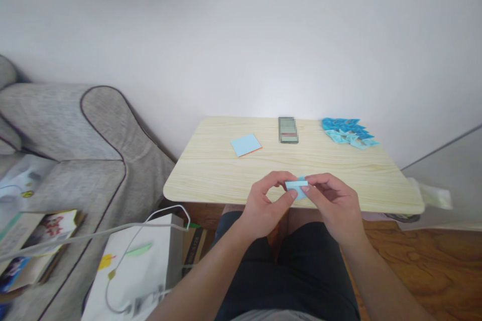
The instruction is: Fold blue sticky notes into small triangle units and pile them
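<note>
A small piece of light blue paper (300, 191), folded with a pale strip along its top edge, is held between both hands just over the table's front edge. On its left side, my left hand (268, 204) pinches it between thumb and fingers. My right hand (333, 200) grips the right end, thumb in front and fingers behind. A stack of light blue square paper (246, 145) with an orange edge underneath lies on the table to the left. Folded blue paper pieces (350, 132), darker and lighter, are gathered at the back right.
The pale wood-grain table (211, 170) stands against a white wall. A phone-like device (288, 130), blurred out, lies near the back. On the left are a grey sofa (101, 140), books (45, 241), and a white box (135, 261) with cables (150, 225) crossing it.
</note>
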The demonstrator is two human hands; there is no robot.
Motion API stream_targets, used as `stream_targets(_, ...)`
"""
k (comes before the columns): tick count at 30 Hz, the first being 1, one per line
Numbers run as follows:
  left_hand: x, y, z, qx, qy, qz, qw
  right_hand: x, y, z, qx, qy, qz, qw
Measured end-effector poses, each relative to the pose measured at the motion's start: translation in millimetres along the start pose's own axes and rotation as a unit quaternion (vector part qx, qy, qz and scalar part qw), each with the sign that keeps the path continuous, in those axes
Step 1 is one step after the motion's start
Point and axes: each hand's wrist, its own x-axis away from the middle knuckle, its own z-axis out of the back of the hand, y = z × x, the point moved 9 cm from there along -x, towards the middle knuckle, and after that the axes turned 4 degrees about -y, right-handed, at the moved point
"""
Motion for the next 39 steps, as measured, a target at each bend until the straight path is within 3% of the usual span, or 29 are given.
stream_targets(6, -3.7, 4.8, 0.5, 0.003, -0.016, 0.009, 1.0, 3.8, -11.8, -6.7, 0.097, -0.036, 0.028, 0.994)
stream_targets(17, 0.6, 1.0, 2.9, 0.057, 0.029, 0.014, 0.998, 3.7, -4.2, -8.2, 0.029, -0.047, -0.026, 0.998)
stream_targets(22, 0.9, 3.7, 6.2, 0.045, 0.046, 0.013, 0.998, 4.8, -22.6, -7.0, 0.102, -0.044, 0.024, 0.993)
stream_targets(33, -1.3, 26.2, 7.3, -0.045, 0.002, -0.038, 0.998, 12.2, -51.0, -14.7, 0.223, -0.036, 0.168, 0.96)
stream_targets(39, -1.2, 21.3, 8.2, -0.019, 0.018, -0.031, 0.999, 11.7, -51.6, -12.8, 0.209, -0.033, 0.158, 0.964)
